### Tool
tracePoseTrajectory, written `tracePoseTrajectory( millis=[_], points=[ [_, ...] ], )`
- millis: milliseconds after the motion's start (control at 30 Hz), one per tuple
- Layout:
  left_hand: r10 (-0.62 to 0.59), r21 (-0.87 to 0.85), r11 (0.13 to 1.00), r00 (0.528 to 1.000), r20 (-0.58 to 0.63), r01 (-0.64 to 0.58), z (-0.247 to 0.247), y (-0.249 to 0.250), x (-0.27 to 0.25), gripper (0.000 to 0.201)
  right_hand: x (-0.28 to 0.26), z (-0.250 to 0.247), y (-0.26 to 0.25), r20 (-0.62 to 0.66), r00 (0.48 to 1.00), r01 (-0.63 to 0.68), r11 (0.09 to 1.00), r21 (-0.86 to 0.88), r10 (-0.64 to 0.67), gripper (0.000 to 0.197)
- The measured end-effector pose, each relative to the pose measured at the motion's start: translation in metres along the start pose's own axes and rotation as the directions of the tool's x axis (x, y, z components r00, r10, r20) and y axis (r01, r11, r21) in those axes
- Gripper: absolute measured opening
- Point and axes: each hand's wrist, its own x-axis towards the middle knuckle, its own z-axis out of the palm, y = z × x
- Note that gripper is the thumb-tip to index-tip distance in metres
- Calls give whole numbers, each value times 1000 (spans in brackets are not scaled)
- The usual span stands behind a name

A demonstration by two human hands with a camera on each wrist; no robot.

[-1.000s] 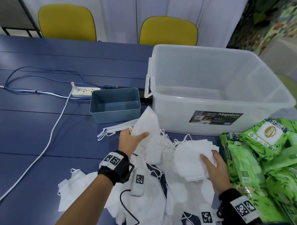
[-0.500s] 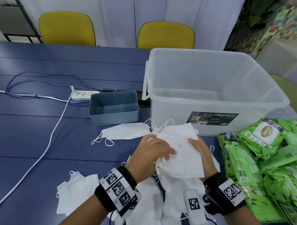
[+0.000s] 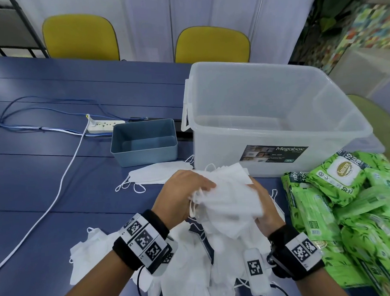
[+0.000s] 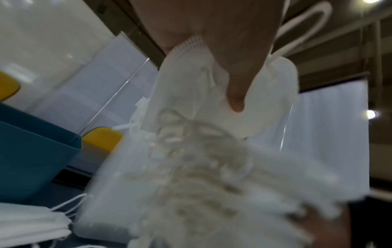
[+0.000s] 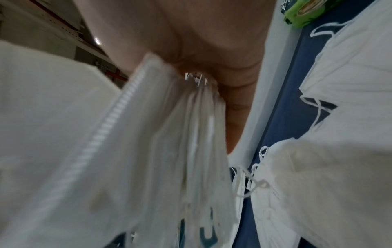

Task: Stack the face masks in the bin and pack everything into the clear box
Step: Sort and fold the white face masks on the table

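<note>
Above the loose pile on the surface (image 3: 34, 181), both hands, left (image 3: 182, 193) and right (image 3: 267, 208), grip a bundle of masks (image 3: 227, 195). Step: gathering and squaring. Next, probably: lowering it into the empty bin (image 3: 145, 160), beside the clear box (image 3: 212, 147).

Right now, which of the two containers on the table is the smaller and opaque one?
The blue bin, left of the clear box. Its walls are solid blue and low; the box is see-through, taller, and labelled "Megabox".
</note>
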Motion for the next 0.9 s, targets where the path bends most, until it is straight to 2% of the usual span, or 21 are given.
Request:
tracePoseTrajectory(
  millis=[67, 133, 167, 267, 367, 433, 533, 667, 767, 900],
  points=[
    [-125, -85, 990, 984, -129, 114, -2, 9, 5, 14, 1, 0, 0, -24, 1000, 17, 999, -28, -18, 26],
    [-308, -239, 937, 923, -230, 253, -6, 21, 12, 19, 8, -3, 3, -91, 996, -10, 999, -40, 7, 21],
    [-400, -312, 894, 887, -231, 321, -9, 27, 16, 22, 10, -4, 4, -123, 992, -16, 999, -38, 12, 20],
    [-576, -450, 766, 801, -161, 460, -10, 31, 26, 11, 14, -7, 6, -200, 980, -9, 999, -34, 2, 27],
    [-691, -525, 614, 723, 4, 590, -3, 29, 26, 4, 13, -6, 1, -211, 978, 1, 1000, 0, -1, 31],
    [-735, -518, 538, 671, 96, 665, 3, 25, 20, 3, 13, -3, -1, -231, 973, -10, 999, 41, 19, 37],
    [-758, -442, 523, 635, 151, 729, 10, 22, 12, 14, 12, 0, 2, -237, 970, -34, 994, 107, 59, 28],
    [-766, -351, 537, 618, 176, 767, 14, 20, 8, 18, 6, 9, -3, -140, 990, -16, 996, 86, 28, 30],
    [-772, -318, 533, 605, 196, 784, 13, 21, 9, 23, 4, 14, -2, -155, 988, 20, 1000, 7, -19, 25],
    [-779, -376, 470, 576, 248, 799, 7, 22, 11, 27, 6, 11, 1, -192, 980, 43, 999, -15, -45, 18]
  ],
)
